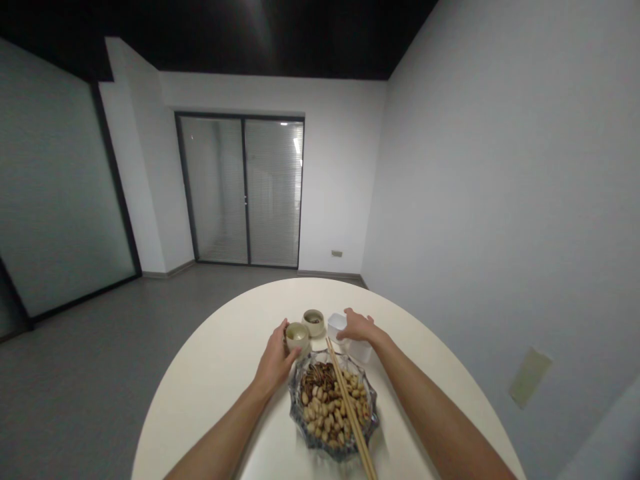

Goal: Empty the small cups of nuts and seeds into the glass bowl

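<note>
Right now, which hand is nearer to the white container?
Right. The right hand rests on the white container. The left hand is farther left, holding a small cup.

Left surface (210,373) area offers free passage; bowl (333,407), chopsticks (350,413), cups (313,322) and white container (337,323) obstruct the centre.

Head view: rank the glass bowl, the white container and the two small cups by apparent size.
1. Glass bowl, clearly largest, though also nearest the camera.
2. White container, partly covered by the right hand.
3. Near cup, gripped by the left hand, and far cup: alike, unranked.
</note>
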The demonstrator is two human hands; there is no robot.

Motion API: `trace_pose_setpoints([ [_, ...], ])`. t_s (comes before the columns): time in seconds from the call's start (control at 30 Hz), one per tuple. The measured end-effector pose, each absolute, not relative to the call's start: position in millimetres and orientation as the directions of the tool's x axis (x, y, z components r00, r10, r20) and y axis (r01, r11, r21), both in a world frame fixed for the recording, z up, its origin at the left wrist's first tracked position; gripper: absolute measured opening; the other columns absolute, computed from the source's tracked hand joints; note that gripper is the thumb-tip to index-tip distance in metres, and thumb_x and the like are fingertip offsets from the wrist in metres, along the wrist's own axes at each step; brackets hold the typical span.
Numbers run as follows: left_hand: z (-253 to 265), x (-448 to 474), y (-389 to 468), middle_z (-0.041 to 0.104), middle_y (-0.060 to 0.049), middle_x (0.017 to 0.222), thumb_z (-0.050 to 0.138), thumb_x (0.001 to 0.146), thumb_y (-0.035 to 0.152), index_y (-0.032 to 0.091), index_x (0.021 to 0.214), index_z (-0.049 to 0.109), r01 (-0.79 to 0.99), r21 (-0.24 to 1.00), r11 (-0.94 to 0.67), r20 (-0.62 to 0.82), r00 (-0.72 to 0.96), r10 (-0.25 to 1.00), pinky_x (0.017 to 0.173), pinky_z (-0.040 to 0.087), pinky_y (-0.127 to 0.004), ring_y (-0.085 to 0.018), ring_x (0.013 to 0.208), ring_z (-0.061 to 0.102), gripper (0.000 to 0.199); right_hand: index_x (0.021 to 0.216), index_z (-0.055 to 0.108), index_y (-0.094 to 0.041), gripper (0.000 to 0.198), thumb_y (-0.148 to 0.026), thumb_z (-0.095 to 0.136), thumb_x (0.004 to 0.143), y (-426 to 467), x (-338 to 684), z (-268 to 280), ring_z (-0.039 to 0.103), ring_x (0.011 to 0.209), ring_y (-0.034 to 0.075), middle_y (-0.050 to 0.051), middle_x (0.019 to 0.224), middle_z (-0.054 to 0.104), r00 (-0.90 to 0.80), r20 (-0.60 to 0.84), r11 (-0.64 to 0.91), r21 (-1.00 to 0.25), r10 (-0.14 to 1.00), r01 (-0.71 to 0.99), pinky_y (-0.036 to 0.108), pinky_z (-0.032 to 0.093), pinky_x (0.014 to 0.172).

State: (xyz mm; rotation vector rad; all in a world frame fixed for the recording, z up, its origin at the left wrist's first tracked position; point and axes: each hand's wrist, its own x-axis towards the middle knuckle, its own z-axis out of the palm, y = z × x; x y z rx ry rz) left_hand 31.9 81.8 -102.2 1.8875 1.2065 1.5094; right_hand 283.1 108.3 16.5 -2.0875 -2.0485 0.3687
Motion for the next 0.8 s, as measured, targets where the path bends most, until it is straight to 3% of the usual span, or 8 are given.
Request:
trace_pose_setpoints([
  [0.1, -100.8, 32.1, 81.7, 0.048, -0.016, 0.141, 0.068, 0.078, 0.032, 0.015, 0.141, 0.04, 0.407, 0.76, -0.507, 0.559, -0.011, 0.829, 0.112, 0.03, -0.05, -0.032, 0.132, 0.043, 0.071, 0.141, 0.045, -0.015, 0.095, -0.04, 0.085, 0.058, 111.8, 283.5, 26.2, 0.052, 0.127, 0.04, 0.022, 0.133, 0.061, -0.011, -0.053, -0.006, -0.311, 0.999, 0.95, 0.057, 0.027, 0.108],
  [0.3, -96.5, 32.1, 79.6, 0.052, -0.014, 0.132, 0.07, 0.076, 0.031, 0.015, 0.14, 0.041, 0.429, 0.758, -0.492, 0.564, -0.051, 0.824, 0.109, 0.034, -0.05, -0.032, 0.126, 0.048, 0.072, 0.146, 0.04, -0.019, 0.09, -0.05, 0.077, 0.07, 125.1, 257.8, 33.8, 0.044, 0.135, 0.037, 0.02, 0.145, 0.05, -0.093, 0.038, 0.101, -0.343, 0.995, 0.934, 0.062, 0.017, 0.111],
  [0.47, -94.6, 31.0, 77.4, 0.052, -0.013, 0.128, 0.073, 0.073, 0.031, 0.017, 0.139, 0.042, 0.418, 0.772, -0.478, 0.556, -0.081, 0.827, 0.105, 0.037, -0.049, -0.032, 0.121, 0.05, 0.074, 0.137, 0.05, -0.022, 0.092, -0.041, 0.089, 0.055, 134.6, 230.1, 22.5, 0.051, 0.128, 0.04, 0.018, 0.138, 0.058, -0.19, 0.062, 0.199, -0.353, 0.98, 0.914, 0.067, 0.014, 0.108],
  [0.7, -95.0, 30.2, 78.1, 0.052, -0.012, 0.129, 0.075, 0.07, 0.029, 0.019, 0.136, 0.046, 0.374, 0.786, -0.492, 0.559, -0.09, 0.824, 0.107, 0.035, -0.05, -0.033, 0.125, 0.047, 0.073, 0.112, 0.064, -0.022, 0.058, -0.037, 0.087, 0.06, 134.2, 221.5, 3.9, 0.061, 0.114, 0.038, 0.012, 0.114, 0.071, -0.234, 0.147, 0.27, -0.316, 0.961, 0.91, 0.061, 0.02, 0.105],
  [0.8, -96.2, 30.4, 79.2, 0.051, -0.012, 0.13, 0.075, 0.071, 0.028, 0.019, 0.137, 0.045, 0.369, 0.788, -0.492, 0.556, -0.085, 0.827, 0.107, 0.035, -0.05, -0.033, 0.125, 0.047, 0.073, 0.102, 0.064, -0.022, 0.059, -0.042, 0.089, 0.053, 136.9, 218.9, 1.7, 0.065, 0.106, 0.038, 0.009, 0.102, 0.074, -0.203, 0.164, 0.245, -0.307, 0.965, 0.919, 0.063, 0.018, 0.105],
])
